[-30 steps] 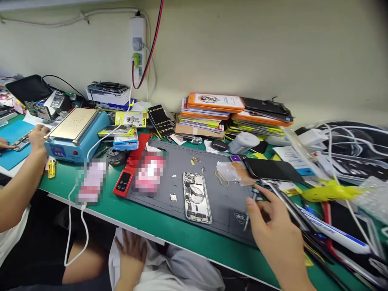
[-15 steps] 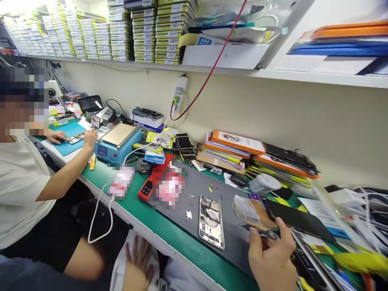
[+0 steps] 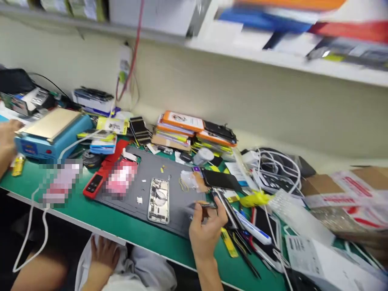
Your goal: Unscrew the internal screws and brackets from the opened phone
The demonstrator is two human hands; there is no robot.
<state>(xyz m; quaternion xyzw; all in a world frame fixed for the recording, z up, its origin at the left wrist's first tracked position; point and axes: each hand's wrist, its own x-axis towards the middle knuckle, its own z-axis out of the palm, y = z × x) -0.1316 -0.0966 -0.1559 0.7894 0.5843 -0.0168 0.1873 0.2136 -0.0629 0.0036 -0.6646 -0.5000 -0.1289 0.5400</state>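
Note:
My right hand (image 3: 205, 230) is raised over the right end of the grey work mat (image 3: 145, 178), its thumb and fingers pinched on a thin dark tool (image 3: 203, 205), probably tweezers. An opened phone body (image 3: 159, 195) lies on the mat to the left of that hand, inner parts facing up. My left hand (image 3: 103, 254) rests flat, fingers spread, on white cloth in my lap below the bench edge. A black phone screen (image 3: 220, 179) lies just past the mat's right end.
A blue heating plate (image 3: 50, 131) stands at the left, with another person's hand (image 3: 7, 135) beside it. Stacked orange and yellow packets (image 3: 188, 131) line the wall. White cables (image 3: 274, 171), a yellow tool (image 3: 256, 199), cardboard boxes (image 3: 339, 190) and leaflets crowd the right side.
The view has swung right and down, so the bench's right side and boxes show. My right hand still pinches the tool. My left hand stays in my lap.

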